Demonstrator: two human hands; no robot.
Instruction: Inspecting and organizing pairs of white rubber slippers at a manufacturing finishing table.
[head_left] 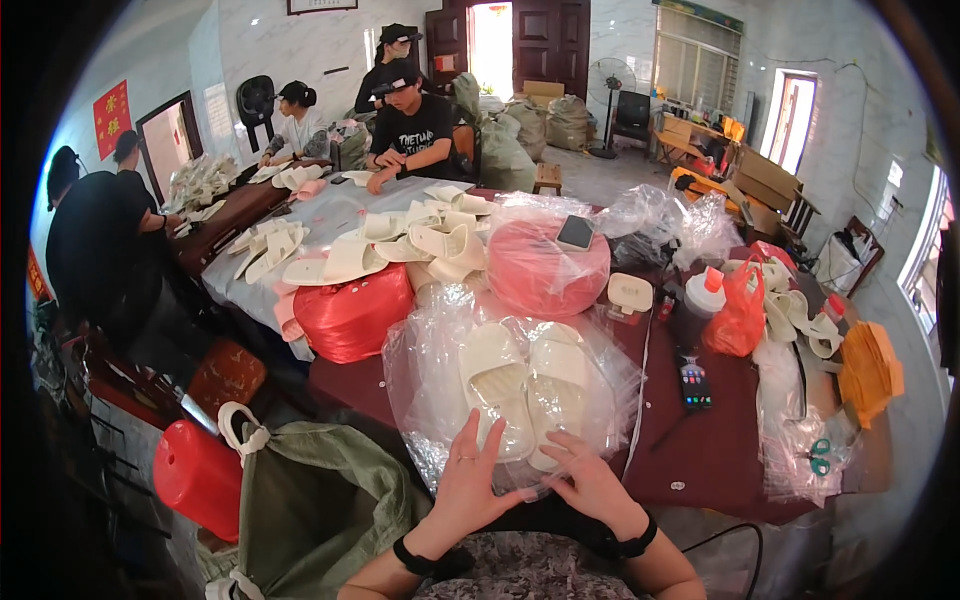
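Observation:
A pair of cream slide slippers lies side by side before me, the left slipper (494,352) and the right slipper (558,360), on a pile of clear plastic bags (420,365). Whether the slippers are inside the top bag or on it, I cannot tell. My left hand (470,482) rests at the near end of the left slipper, fingers spread. My right hand (594,488) is at the near end of the right slipper, its fingers apart and touching the plastic. Each wrist wears a black band.
Behind the bags stand a red plastic-wrapped roll (355,312), a pink roll (545,268) with a phone on it, and heaped cream slippers (440,240). To the right are a dark bottle (697,310), a phone (695,382) and green scissors (820,457). A green sack (320,500) hangs open lower left. Several people sit or stand beyond.

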